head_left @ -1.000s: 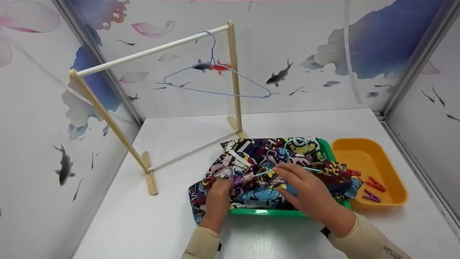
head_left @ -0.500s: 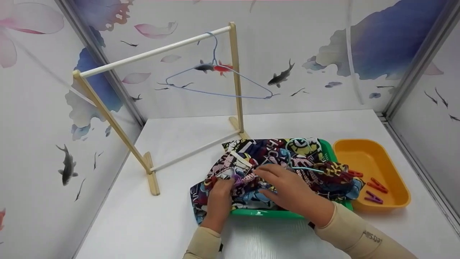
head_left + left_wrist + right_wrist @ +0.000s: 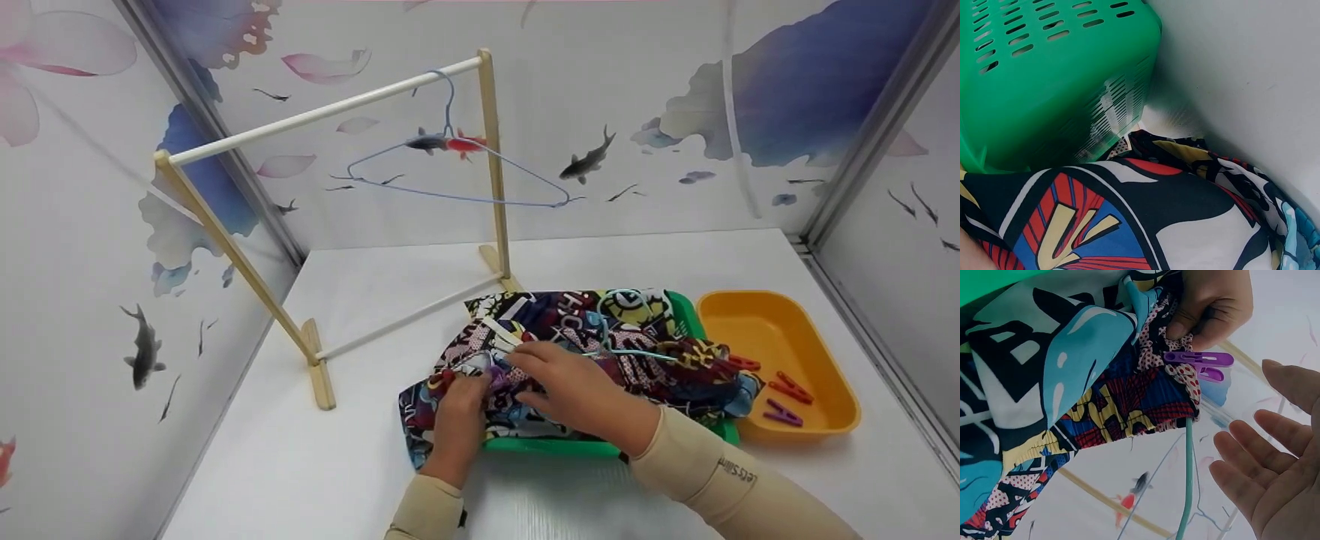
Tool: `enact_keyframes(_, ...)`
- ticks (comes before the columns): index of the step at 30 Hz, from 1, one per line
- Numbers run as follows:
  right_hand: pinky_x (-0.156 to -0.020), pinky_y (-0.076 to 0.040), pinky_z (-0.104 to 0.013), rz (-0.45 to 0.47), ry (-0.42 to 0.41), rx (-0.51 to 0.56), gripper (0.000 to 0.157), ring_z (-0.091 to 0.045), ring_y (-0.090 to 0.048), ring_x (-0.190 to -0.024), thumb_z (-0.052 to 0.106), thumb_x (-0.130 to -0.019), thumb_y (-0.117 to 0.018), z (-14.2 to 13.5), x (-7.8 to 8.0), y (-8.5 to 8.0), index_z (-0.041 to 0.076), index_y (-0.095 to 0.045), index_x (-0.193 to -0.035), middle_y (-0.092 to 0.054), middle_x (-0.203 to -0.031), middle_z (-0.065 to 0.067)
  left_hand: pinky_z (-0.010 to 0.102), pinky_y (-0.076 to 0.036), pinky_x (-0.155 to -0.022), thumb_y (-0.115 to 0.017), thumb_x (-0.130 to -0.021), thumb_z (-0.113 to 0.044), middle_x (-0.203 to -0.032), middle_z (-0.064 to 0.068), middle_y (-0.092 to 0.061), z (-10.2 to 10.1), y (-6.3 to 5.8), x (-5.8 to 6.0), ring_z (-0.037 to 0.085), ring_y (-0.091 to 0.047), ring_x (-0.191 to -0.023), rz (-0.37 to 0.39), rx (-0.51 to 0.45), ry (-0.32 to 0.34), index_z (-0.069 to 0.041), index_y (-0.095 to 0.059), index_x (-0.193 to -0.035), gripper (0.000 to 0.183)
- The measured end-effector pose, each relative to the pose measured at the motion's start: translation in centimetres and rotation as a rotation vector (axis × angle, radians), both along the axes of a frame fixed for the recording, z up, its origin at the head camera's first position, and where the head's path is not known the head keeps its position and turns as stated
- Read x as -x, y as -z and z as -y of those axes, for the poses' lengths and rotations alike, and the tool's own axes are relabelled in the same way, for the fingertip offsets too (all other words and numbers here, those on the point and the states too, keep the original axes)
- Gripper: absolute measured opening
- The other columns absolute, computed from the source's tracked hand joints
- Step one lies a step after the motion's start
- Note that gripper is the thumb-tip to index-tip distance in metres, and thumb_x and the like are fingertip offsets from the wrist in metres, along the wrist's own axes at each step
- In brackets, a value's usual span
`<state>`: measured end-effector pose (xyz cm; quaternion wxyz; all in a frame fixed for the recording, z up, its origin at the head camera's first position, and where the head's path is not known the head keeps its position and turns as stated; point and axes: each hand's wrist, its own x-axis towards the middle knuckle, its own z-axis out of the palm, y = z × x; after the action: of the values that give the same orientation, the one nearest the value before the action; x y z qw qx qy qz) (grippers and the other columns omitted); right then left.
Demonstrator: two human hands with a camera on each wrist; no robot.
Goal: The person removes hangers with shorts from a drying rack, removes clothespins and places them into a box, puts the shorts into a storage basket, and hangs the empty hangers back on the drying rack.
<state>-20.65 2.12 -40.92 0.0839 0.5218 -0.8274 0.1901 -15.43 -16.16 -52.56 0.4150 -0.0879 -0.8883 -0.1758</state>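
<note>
A colourful printed garment [image 3: 555,322] with a gathered elastic waistband [image 3: 1112,419] lies over the green basket [image 3: 555,448]. My left hand [image 3: 459,420] pinches the waistband at its left end, thumb against finger in the right wrist view. Right beside those fingers, a purple clothespin [image 3: 1199,360] is clipped on the waistband. My right hand [image 3: 574,390] hovers near it with fingers extended and apart, holding nothing. A light blue hanger [image 3: 637,352] lies along the waistband, its hook pointing away from me; its left part is hidden by my right hand.
Behind to the left stands a wooden drying rack [image 3: 330,112] with a blue wire hanger [image 3: 450,196] on its bar. At the right, a yellow tray [image 3: 772,315] holds red clothespins [image 3: 791,388] and a purple one [image 3: 784,412]. Printed walls enclose the white table.
My right hand has moved left, away from the hanger's middle and closer to my left hand. More of the hanger's right arm shows. My left hand keeps its pinch in place.
</note>
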Motion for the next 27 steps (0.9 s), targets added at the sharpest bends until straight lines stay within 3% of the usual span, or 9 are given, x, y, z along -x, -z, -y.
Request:
enact_keyframes(5,-0.084,-0.055,-0.04,0.048,0.018,-0.053,0.049,-0.029,-0.059,-0.112,0.021,-0.085,-0.075,0.9,0.1,0.0,0.005,-0.058,-0.129,-0.059,-0.124,-0.014,0.027,-0.055,-0.072,-0.067,-0.07,0.021,-0.086,0.006,-0.066,0.0,0.1,0.1,0.018,-0.063,-0.082,-0.013,0.013,-0.006,-0.003,-0.066,-0.096,0.036)
enact_keyframes(11,-0.085,-0.055,-0.039,0.042,0.028,-0.095,0.05,-0.028,-0.06,-0.112,0.022,-0.085,-0.075,1.9,0.5,0.4,0.006,-0.058,-0.129,-0.059,-0.124,-0.014,0.028,-0.054,-0.069,-0.068,-0.069,0.021,-0.084,0.006,-0.065,0.0,0.1,0.1,0.018,-0.062,-0.08,-0.031,0.001,0.005,-0.003,-0.066,-0.097,0.037)
enact_keyframes(27,-0.091,-0.052,-0.042,0.1,0.054,-0.111,0.047,-0.031,-0.057,-0.116,0.022,-0.088,-0.072,3.2,1.2,1.4,0.003,-0.058,-0.129,-0.058,-0.126,-0.016,0.029,-0.055,-0.067,-0.068,-0.074,0.016,-0.083,0.007,-0.065,0.1,0.3,0.1,0.019,-0.062,-0.078,0.017,-0.01,-0.008,-0.004,-0.068,-0.101,0.033)
